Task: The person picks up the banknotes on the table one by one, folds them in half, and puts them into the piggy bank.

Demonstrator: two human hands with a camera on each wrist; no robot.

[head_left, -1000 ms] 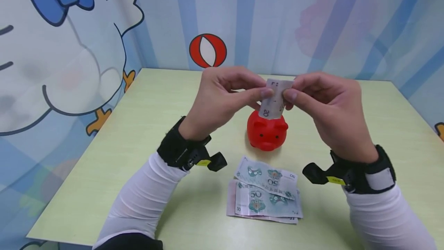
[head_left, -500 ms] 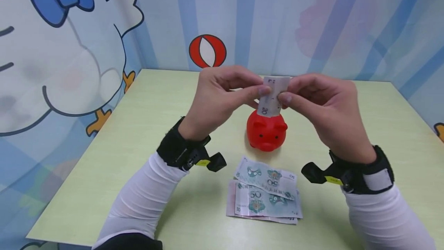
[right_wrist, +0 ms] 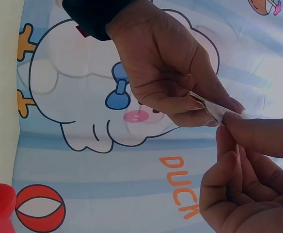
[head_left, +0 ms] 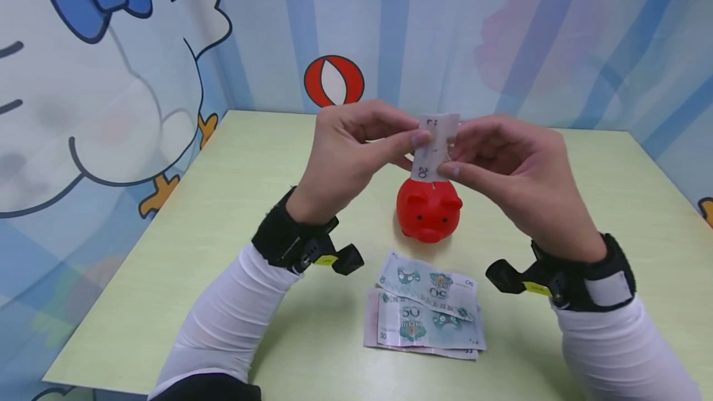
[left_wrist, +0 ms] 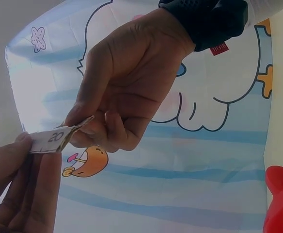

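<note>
A folded banknote [head_left: 436,150] marked 20 is held up between both hands, above a red piggy bank [head_left: 427,214]. My left hand [head_left: 346,156] pinches its left edge between thumb and fingers. On the other side, the thumb of my right hand [head_left: 520,181] lies at the lower right corner, with the fingers behind. In the left wrist view, the folded layers of the note [left_wrist: 49,140] show edge-on, pinched from both sides. The right wrist view shows the note [right_wrist: 210,110] as a narrow folded strip.
Several banknotes [head_left: 429,323], green 50s over a pinkish one, lie loosely stacked on the pale table [head_left: 223,252] in front of the piggy bank. A cartoon-printed backdrop [head_left: 440,36] stands behind the table and along its left side.
Both hands have risen slightly and shifted a little left with the banknote. The right thumb has slid down to its lower corner, and more of the piggy bank's top shows.
</note>
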